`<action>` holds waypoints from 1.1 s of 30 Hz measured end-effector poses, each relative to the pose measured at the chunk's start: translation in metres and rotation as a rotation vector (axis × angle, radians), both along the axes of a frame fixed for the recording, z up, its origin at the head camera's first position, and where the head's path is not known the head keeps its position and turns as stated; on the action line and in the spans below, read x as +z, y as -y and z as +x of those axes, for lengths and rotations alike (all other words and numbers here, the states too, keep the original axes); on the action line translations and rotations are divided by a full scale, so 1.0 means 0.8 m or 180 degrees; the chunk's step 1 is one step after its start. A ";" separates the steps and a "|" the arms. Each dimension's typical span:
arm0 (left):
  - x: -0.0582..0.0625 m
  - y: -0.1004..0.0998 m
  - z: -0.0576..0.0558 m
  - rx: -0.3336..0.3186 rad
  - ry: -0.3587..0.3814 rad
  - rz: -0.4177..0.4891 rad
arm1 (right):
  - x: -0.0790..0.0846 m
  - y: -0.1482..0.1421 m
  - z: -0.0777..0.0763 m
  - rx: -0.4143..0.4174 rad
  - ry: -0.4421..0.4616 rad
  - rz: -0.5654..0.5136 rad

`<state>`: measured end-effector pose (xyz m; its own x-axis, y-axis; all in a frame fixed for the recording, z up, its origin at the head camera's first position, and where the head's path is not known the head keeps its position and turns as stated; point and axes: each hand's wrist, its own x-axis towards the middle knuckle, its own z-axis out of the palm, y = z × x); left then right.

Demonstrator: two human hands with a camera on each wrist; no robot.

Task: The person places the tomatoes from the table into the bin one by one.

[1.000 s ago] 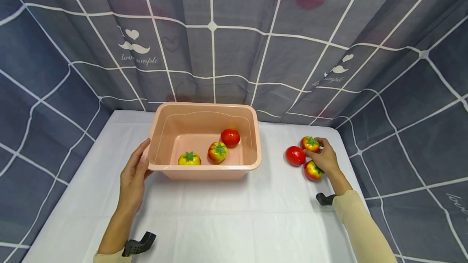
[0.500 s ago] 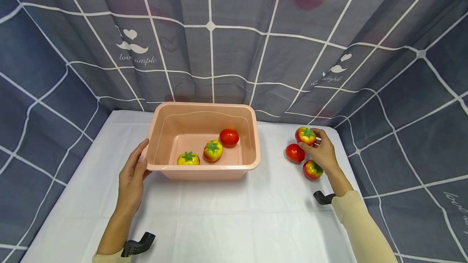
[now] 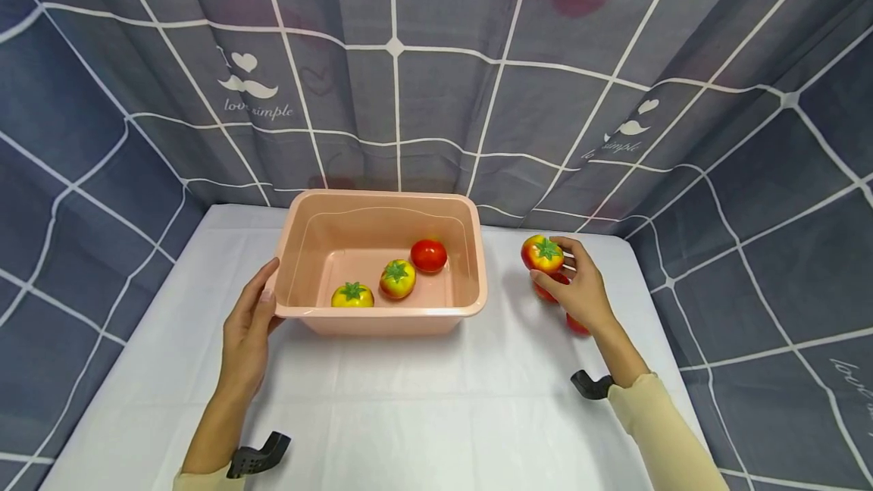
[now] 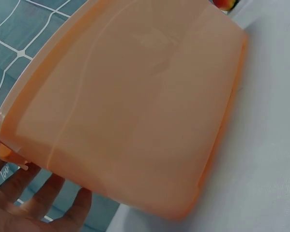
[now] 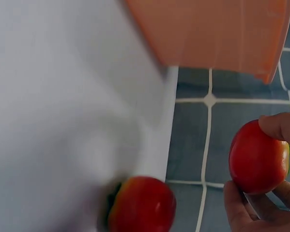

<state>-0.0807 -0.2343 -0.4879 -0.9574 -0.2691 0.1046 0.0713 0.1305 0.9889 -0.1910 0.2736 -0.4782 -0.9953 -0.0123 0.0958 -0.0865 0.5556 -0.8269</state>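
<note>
My left hand [image 3: 247, 332] grips the left rim of a pink plastic bin [image 3: 385, 313], thumb and fingers about its edge. Inside the bin lie a yellow tomato [image 3: 352, 295], a red-and-yellow tomato [image 3: 397, 279] and a red tomato [image 3: 429, 255]. To the right of the bin, my right hand [image 3: 580, 290] pinches a tomato with a green star-shaped top [image 3: 542, 253] between thumb and fingers. The right wrist view shows this held tomato [image 5: 255, 157] raised off the table. Two more tomatoes lie beneath that hand, partly hidden: a red one [image 3: 549, 290] and another [image 3: 577, 325].
A white cloth [image 3: 436, 415] covers the table. Grey-blue curtains [image 3: 443, 104] with white grid lines rise behind the bin and at both sides. A black band mount [image 3: 259, 457] sits at the left wrist, another [image 3: 592, 386] at the right.
My right hand has lifted a tomato from the group and carried it left toward the bin. In the bin, the middle tomato has rolled slightly left. The left hand stays at the rim.
</note>
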 end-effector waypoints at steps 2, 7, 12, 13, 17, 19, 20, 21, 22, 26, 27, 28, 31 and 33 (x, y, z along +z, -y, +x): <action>0.000 -0.001 0.000 -0.0007 0.0001 0.0007 | 0.001 0.005 0.006 0.0012 -0.0001 -0.0053; 0.000 -0.002 0.000 -0.0011 0.0007 0.0038 | 0.002 0.015 0.021 0.0035 0.0009 -0.0184; 0.000 -0.002 0.000 0.0020 0.0000 0.0055 | 0.000 0.019 0.032 0.0064 -0.0071 -0.0283; 0.000 -0.002 0.000 0.0026 -0.0004 0.0054 | -0.001 0.020 0.032 0.0067 -0.0099 -0.0286; 0.000 -0.002 0.000 0.0038 -0.0012 0.0050 | -0.005 0.019 0.033 0.0059 -0.0186 -0.0275; -0.001 -0.002 0.000 0.0043 -0.0008 0.0060 | -0.005 0.019 0.033 0.0066 -0.0215 -0.0276; -0.001 -0.002 0.000 0.0047 -0.0004 0.0065 | -0.004 0.019 0.033 0.0073 -0.0221 -0.0295; -0.001 -0.002 0.000 0.0052 -0.0002 0.0070 | -0.003 0.019 0.032 0.0081 -0.0238 -0.0308; 0.000 -0.002 0.000 0.0051 -0.0001 0.0084 | -0.001 0.020 0.032 0.0088 -0.0262 -0.0312; 0.000 -0.001 0.000 0.0047 0.0008 0.0107 | 0.009 0.027 0.031 0.0111 -0.0369 -0.0425; 0.000 -0.001 0.000 0.0043 0.0010 0.0113 | 0.012 0.029 0.030 0.0117 -0.0397 -0.0455; 0.000 -0.001 0.000 0.0039 0.0013 0.0109 | 0.016 0.033 0.030 0.0127 -0.0422 -0.0487; 0.001 -0.002 0.000 0.0034 0.0012 0.0103 | 0.026 0.043 0.028 0.0190 -0.0484 -0.0551; 0.002 -0.002 0.000 0.0020 -0.0003 0.0113 | 0.032 0.051 0.026 0.0258 -0.0527 -0.0523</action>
